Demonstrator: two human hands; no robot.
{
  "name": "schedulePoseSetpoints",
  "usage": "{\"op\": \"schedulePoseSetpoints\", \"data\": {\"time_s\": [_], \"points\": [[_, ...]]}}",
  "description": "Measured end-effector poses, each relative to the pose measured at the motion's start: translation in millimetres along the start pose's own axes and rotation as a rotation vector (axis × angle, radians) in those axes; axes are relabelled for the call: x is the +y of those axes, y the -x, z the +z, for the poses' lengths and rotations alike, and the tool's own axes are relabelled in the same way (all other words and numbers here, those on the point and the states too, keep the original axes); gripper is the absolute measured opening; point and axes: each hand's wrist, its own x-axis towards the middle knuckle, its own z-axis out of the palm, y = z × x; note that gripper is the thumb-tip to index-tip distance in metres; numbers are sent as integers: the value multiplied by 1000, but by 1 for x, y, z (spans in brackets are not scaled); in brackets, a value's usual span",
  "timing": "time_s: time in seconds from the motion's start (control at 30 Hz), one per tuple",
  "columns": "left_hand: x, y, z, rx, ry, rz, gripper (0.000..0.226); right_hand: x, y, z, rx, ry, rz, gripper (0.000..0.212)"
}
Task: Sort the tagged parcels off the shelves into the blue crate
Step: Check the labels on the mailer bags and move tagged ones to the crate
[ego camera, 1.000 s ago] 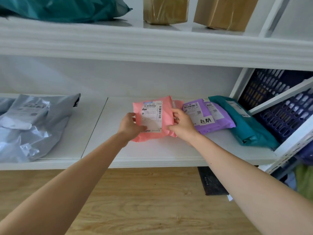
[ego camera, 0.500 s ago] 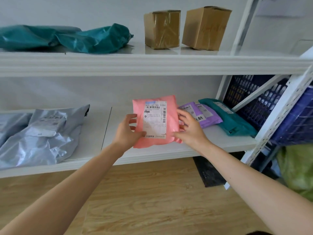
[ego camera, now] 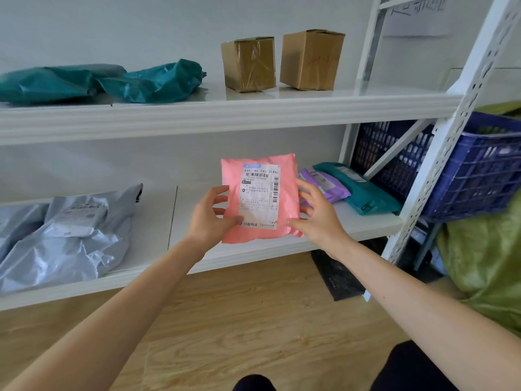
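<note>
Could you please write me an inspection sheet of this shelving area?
Surface: white lower shelf, with an upper shelf above.
Job's things: pink parcel, label facing the camera, held in front of the lower shelf; purple parcel and teal parcel lie on it at the right, grey parcels at the left; teal bags and two boxes on the upper shelf; blue crate right of the rack.
Clutter: dark mat on the floor below the shelf; green sack beside the crate.
Grippers: left hand and right hand each grip one side of the pink parcel.
Cables: nothing seen.
Surroundings: wooden floor, white wall.
</note>
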Motion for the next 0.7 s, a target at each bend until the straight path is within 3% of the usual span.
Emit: {"op": "schedulePoseSetpoints", "data": {"time_s": [0.33,0.7], "points": [[-20,23,-23,-52,-12,-59,84,8,0,34,-12,14,21,91],[-87,-16,-77,45,-126,-209,81,49,-66,119,-124,69,155,84]]}}
